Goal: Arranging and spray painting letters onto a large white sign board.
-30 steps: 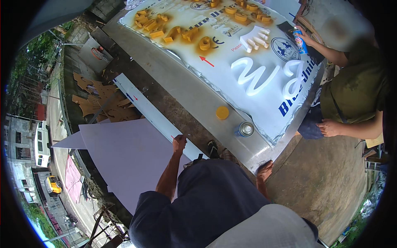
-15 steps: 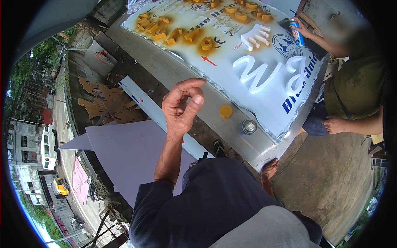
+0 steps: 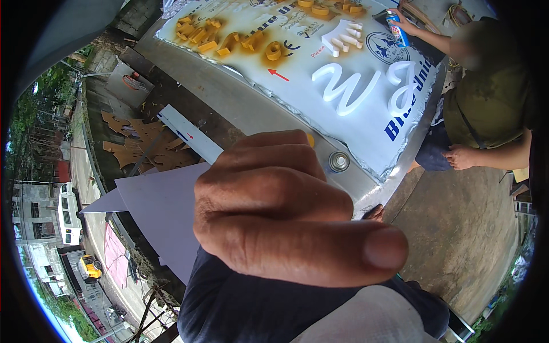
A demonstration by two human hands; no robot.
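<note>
My left hand (image 3: 274,208) fills the middle of the view, very near. Its fingers are curled into a fist and its thumb stretches to the right; nothing shows in it. My right hand (image 3: 374,213) is at the near corner of the metal table (image 3: 280,117), its fingers mostly hidden behind my left hand. On the table stand a spray can (image 3: 339,162) without a cap and a partly hidden yellow cap (image 3: 310,140). White script letters (image 3: 347,91) and a white crown-shaped piece (image 3: 343,39) lie on a white printed sheet (image 3: 366,131).
Across the table, a person in an olive top (image 3: 486,106) holds a blue spray can (image 3: 398,30). Several yellow-painted letters (image 3: 197,33) lie at the sheet's far left. Left of the table are a grey panel (image 3: 160,211), a long white strip (image 3: 189,134) and brown cut-out pieces (image 3: 146,143).
My left hand has come up much closer to the view and curled tighter, covering part of the table edge and the yellow cap. The whole scene has shifted slightly left.
</note>
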